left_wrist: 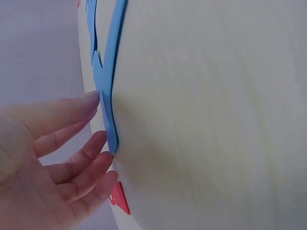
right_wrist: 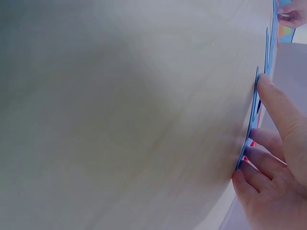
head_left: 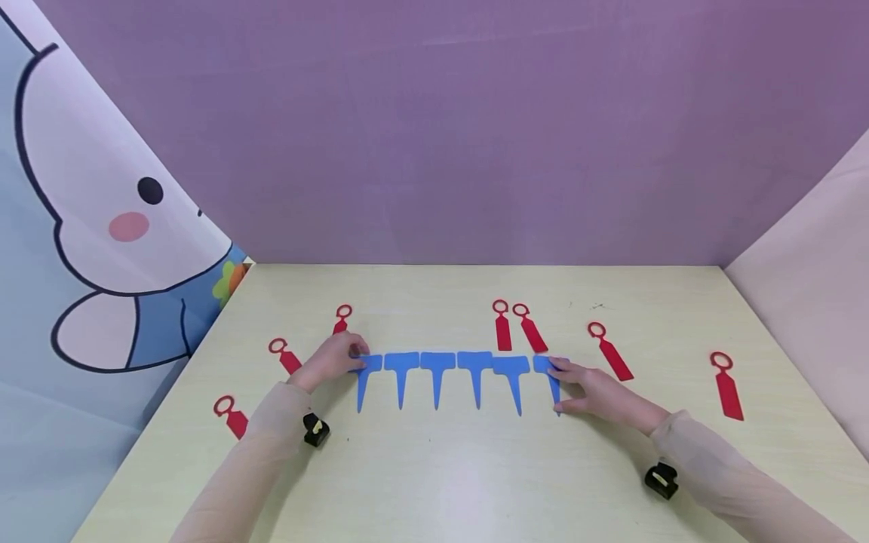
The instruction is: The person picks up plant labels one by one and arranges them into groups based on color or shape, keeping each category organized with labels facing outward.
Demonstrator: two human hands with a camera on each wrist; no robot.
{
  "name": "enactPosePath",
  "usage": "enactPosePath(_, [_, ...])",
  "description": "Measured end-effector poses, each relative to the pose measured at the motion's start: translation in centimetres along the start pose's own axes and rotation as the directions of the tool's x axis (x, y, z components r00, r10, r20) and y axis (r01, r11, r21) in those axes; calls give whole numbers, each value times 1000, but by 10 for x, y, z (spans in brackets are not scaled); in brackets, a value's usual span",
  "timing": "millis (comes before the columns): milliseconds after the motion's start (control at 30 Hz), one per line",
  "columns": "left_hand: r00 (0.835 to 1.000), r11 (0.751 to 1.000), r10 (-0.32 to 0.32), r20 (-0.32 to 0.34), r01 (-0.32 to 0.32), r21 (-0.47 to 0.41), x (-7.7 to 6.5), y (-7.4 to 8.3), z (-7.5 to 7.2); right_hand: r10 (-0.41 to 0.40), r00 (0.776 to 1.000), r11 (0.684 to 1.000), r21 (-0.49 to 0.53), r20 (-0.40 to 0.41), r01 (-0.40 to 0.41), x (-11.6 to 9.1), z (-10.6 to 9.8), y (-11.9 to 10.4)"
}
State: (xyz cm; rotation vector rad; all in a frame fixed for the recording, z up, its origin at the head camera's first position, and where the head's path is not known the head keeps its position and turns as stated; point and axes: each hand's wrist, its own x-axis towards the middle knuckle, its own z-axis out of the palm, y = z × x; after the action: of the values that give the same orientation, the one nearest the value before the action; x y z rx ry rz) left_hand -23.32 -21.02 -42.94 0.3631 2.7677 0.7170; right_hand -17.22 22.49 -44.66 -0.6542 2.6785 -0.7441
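Several blue T-shaped plant labels (head_left: 437, 363) lie in a row on the table, crossbars away from me and pointed stems toward me. At the row's left end, my left hand (head_left: 333, 357) touches the crossbar of the leftmost blue plant label (head_left: 367, 366); in the left wrist view its thumb and relaxed fingertips rest along that label (left_wrist: 108, 115). My right hand (head_left: 600, 391) spans the rightmost blue plant label (head_left: 542, 363), fingers on its crossbar and thumb near its stem tip. The right wrist view shows the extended thumb and fingertips at that label's edge (right_wrist: 253, 108).
Red tags with ring ends lie around the row: a pair behind it (head_left: 502, 332), others at the right (head_left: 729, 396) and at the left (head_left: 236, 422). A purple backdrop (head_left: 475, 151) rises behind the pale table (head_left: 434, 483), with printed cloth at the left.
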Motion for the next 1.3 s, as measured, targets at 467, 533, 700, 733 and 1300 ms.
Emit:
enactPosePath(467, [998,997,-23,-53,19,-75,-6,-6,-14,-15,1000,1000,-6,-7,15,-1,0,-1])
enactPosePath(533, [998,996,-36,-57,32,-79,-7,-6,-16,-17,1000,1000,-4,-7,17,-2,0,-1])
enactPosePath(700, [997,996,-28,-78,21,-84,-10,-6,-22,-18,1000,1000,2,-6,19,-2,-1,-1])
enactPosePath(733, [996,997,-22,-82,16,-82,-11,-7,-23,-18,1000,1000,4,-5,18,-2,-1,-1])
enactPosePath(1300, [992,991,-113,-52,109,-76,-23,-27,-43,6,1000,1000,-4,1,-6,-1,0,1])
